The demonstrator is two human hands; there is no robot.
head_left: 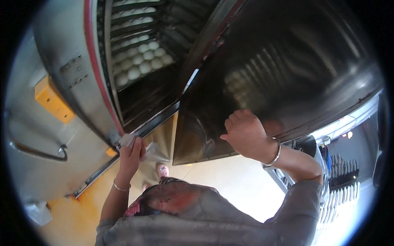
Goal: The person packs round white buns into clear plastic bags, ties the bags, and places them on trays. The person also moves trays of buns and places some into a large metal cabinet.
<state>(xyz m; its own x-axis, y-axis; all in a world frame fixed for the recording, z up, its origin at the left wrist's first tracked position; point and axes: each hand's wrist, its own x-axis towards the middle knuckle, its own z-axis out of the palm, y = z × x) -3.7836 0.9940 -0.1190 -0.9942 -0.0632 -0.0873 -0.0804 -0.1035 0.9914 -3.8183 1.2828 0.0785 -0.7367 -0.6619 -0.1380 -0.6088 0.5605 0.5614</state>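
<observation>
My left hand (pixel 132 153) is closed around a crumpled white cloth-like sheet (pixel 154 152), at the lower front corner of a steel cabinet (pixel 65 53). Part of the sheet sticks out on both sides of my fingers. My right hand (pixel 246 133) is raised in front of the dark, shiny cabinet door (pixel 295 69), thumb apart and fingers loosely bent. Nothing shows in it; whether it touches the door I cannot tell. The door stands swung out to the right. Inside the cabinet, trays hold rows of white round pieces (pixel 139 61), apparently buns.
A yellow box-shaped fitting (pixel 54 99) and a bent metal handle (pixel 39 152) are on the left. A white bag-like thing (pixel 39 213) lies at lower left. To the right, a rack (pixel 340 201) of many thin slats stands near the door's outer edge. My shoe (pixel 163 169) is below the cabinet.
</observation>
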